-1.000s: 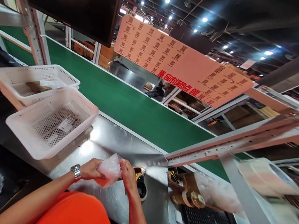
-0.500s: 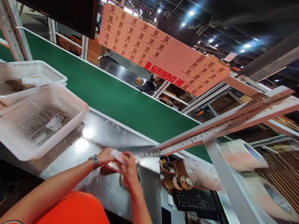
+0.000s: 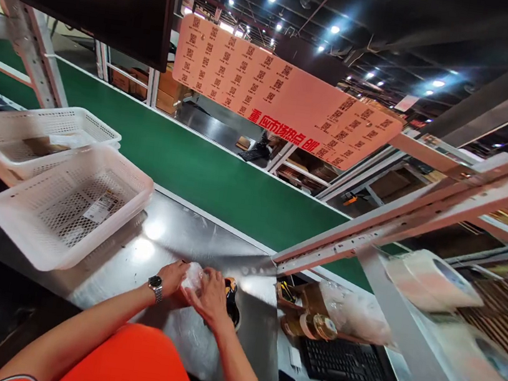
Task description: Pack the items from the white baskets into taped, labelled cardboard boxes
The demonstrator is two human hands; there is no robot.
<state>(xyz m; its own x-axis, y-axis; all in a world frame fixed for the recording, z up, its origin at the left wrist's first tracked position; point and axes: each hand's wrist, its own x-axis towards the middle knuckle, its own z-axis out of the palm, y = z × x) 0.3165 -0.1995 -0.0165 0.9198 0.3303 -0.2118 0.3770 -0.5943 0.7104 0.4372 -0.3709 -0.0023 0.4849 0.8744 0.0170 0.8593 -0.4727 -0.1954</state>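
Note:
A small bundle in clear bubble wrap [image 3: 193, 275] lies on the steel worktable [image 3: 171, 242] between my hands. My left hand [image 3: 174, 276], with a watch on its wrist, presses on the bundle's left side with fingers curled. Over its right side my right hand [image 3: 207, 297] rests, fingers closed on the wrap. A black handheld device [image 3: 231, 301] lies just right of my right hand.
Two white perforated baskets [image 3: 67, 208] sit at the left, paper slips inside. A green conveyor belt [image 3: 217, 185] runs behind the table. Tape rolls [image 3: 311, 324], a keyboard [image 3: 343, 361] and a plastic bag lie at the right under a slanted metal frame. A screen hangs upper left.
Both hands have brought the wrapped bundle down from mid-air onto the table and flattened it there. My view has swung slightly.

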